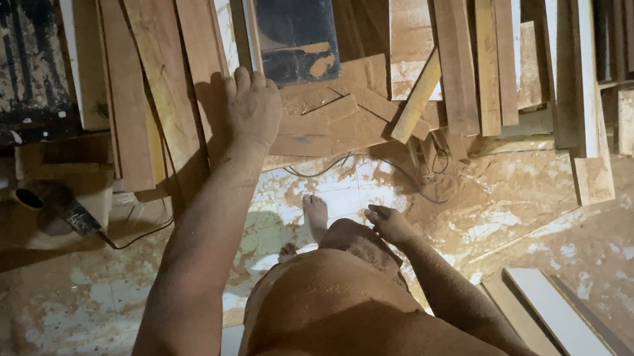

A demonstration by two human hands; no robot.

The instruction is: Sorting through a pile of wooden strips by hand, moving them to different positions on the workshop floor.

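Observation:
My left hand (252, 106) reaches forward, palm down and fingers together, onto the top of a stack of short wooden boards (326, 124) leaning at the foot of taller planks. It rests on the wood without gripping anything I can see. My right hand (388, 223) hangs low beside my bent knee (349, 235), fingers loosely curled and holding nothing. My bare foot (315, 215) stands on the sawdust-covered floor (90, 314) just below the boards. Both arms are dusted with sawdust.
Many long planks (452, 29) lean upright along the back. A dark painted panel (294, 18) stands among them. A power tool (59, 205) with a black cord lies at left. A loose cable (423, 176) trails on the floor. White boards (555, 310) lie at lower right.

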